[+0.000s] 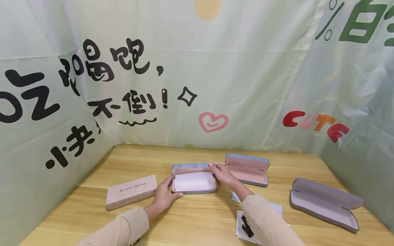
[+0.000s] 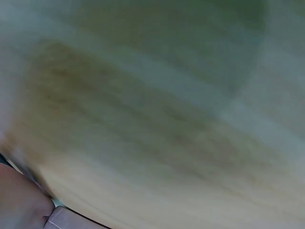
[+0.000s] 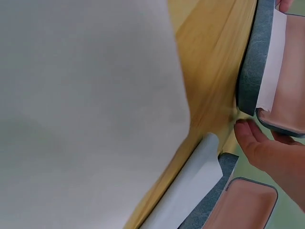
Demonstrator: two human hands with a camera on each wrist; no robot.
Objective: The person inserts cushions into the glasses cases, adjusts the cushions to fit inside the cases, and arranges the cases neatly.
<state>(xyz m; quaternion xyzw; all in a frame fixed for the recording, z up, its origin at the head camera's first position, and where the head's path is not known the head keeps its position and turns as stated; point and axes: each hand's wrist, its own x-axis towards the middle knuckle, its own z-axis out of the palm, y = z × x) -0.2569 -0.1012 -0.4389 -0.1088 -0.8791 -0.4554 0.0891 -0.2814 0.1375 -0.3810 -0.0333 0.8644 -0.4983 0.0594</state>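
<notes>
Head view: the blue glasses case sits on the desk, white sheet inside, lid up; your left hand grips its left end, your right hand its lid's right corner. It looks filled but not yet closed. Farther out, the second blue glasses case and grey glasses case stand open; the beige glasses case is closed.
</notes>
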